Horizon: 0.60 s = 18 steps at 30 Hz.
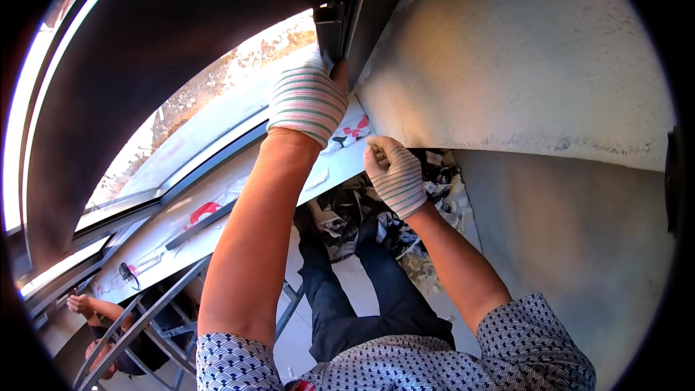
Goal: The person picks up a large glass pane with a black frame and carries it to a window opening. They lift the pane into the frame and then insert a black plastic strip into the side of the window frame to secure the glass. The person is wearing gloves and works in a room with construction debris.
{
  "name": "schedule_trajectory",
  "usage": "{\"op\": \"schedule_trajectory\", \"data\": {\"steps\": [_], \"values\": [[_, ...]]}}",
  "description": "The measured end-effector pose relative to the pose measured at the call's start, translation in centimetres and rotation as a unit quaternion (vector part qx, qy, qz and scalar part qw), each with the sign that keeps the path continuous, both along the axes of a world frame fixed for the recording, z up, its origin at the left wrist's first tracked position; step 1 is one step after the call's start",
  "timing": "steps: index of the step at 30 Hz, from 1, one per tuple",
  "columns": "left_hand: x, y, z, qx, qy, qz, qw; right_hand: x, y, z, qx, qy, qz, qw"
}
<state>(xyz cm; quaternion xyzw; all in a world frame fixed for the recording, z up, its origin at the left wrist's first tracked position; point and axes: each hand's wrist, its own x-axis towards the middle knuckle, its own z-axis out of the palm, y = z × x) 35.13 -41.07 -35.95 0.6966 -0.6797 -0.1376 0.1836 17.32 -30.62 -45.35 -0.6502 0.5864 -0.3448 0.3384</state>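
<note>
The left hand (308, 100) is up at the dark window frame (337, 27), above the white sill (239, 203); I can't tell if it grips. The right hand (398, 177) is apart, lower down, curled; I can't see inside.

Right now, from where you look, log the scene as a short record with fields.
Left hand: left hand in a striped glove, against the dark window frame, fingertips hidden
Right hand: right hand in a striped glove, curled, near the white sill; whether it holds anything is unclear
Floor: heap of scraps beyond the feet
Right side: plain wall
Lower left: metal bars and another person's bare hand
</note>
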Motion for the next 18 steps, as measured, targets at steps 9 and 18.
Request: {"op": "schedule_trajectory", "data": {"steps": [9,18], "values": [[-0.6,-1.0,0.8,-0.007,-0.026,-0.01,1.0,1.3,-2.7,0.4,-0.046,-0.058,0.001,0.997],[-0.6,-1.6,2.5,0.091,-0.002,-0.022,0.996,3.4,-7.5,5.6,-0.218,-0.055,-0.048,0.973]]}}
